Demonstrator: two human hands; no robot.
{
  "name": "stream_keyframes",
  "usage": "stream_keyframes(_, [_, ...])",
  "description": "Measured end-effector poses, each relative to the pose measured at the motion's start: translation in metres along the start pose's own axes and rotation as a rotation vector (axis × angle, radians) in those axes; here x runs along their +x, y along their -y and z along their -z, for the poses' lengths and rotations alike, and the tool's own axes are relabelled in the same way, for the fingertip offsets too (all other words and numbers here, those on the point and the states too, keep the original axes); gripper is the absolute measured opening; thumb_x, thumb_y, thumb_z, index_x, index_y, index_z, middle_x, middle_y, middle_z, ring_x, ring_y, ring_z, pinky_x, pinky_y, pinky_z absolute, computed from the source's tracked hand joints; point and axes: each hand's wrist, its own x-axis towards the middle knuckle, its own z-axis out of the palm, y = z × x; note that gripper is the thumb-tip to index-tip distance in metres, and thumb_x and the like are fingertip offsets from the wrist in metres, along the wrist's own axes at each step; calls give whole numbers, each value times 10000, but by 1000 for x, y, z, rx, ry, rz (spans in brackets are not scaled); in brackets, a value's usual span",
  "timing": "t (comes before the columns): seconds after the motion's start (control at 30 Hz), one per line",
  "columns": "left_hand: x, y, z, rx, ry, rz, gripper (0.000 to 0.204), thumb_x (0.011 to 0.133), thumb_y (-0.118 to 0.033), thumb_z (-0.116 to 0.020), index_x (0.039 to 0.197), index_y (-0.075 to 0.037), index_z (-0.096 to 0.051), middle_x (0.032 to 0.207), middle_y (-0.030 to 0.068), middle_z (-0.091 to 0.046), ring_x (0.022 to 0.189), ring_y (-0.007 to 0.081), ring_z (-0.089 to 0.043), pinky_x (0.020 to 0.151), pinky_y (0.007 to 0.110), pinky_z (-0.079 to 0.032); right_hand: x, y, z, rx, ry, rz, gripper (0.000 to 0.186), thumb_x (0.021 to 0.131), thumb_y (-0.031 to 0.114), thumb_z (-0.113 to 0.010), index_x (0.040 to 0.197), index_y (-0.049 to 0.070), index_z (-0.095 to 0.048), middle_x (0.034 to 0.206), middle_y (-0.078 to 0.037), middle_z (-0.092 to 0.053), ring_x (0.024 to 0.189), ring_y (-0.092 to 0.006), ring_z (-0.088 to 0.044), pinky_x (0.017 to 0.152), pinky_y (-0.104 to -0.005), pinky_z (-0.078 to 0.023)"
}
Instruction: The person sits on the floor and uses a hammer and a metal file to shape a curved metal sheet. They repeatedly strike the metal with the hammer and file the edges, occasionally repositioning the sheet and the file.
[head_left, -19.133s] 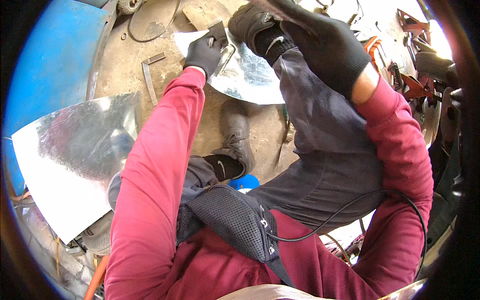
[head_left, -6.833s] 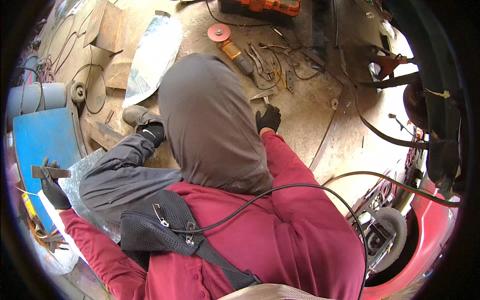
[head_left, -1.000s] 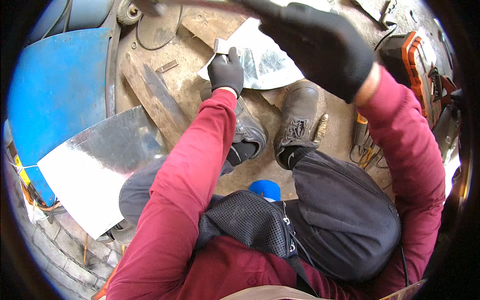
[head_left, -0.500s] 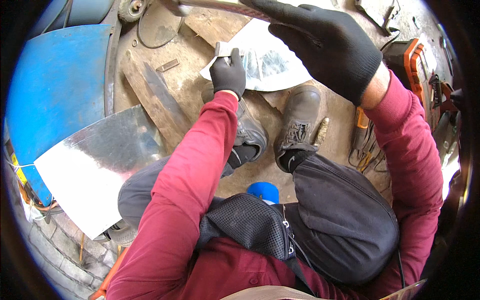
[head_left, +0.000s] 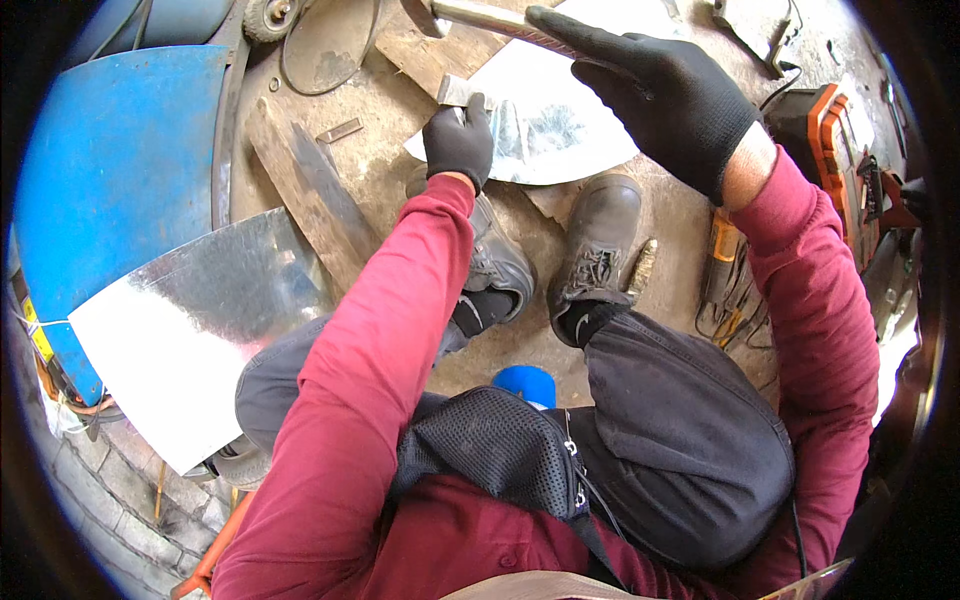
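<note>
My right hand, in a black glove, is closed round the handle of a hammer. The hammer is raised above a shiny, curved-edged metal sheet, its head pointing left near the top of the view. Low at the sheet's left edge, my left hand, gloved alike, grips a short flat metal piece. Its thumb lies along the piece, and the other fingers are curled. Part of the sheet is hidden behind my right hand. A wooden board lies at the sheet's far left.
A second metal sheet leans by my left knee, beside a large blue panel. Wooden planks lie left of my boots. An orange-and-black toolbox and hand tools are on the right. A blue cylinder stands between my legs.
The hammer and my right hand have shifted to the right, bringing the hammer's head further into view. My left hand stays almost in place with the metal piece.
</note>
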Motion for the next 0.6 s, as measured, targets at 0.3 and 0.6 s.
stream_keyframes(0.3, [15, -12, 11, 247, 134, -19, 519, 1031, -416, -654, 795, 44, -708, 814, 292, -701, 777, 485, -687, 720, 499, -525, 25, 32, 42, 55, 8, 3, 553, 981, 113, -723, 1515, 184, -595, 787, -195, -690, 659, -378, -685, 599, -462, -519])
stream_keyframes(0.6, [23, -7, 8, 207, 218, -66, 368, 1017, -355, -653, 1024, -2, -756, 981, 281, -737, 970, 476, -711, 808, 499, -566, -9, 3, 9, -305, 269, -210, 577, 1040, 166, -641, 1581, 319, -510, 792, -202, -687, 690, -372, -696, 623, -467, -548])
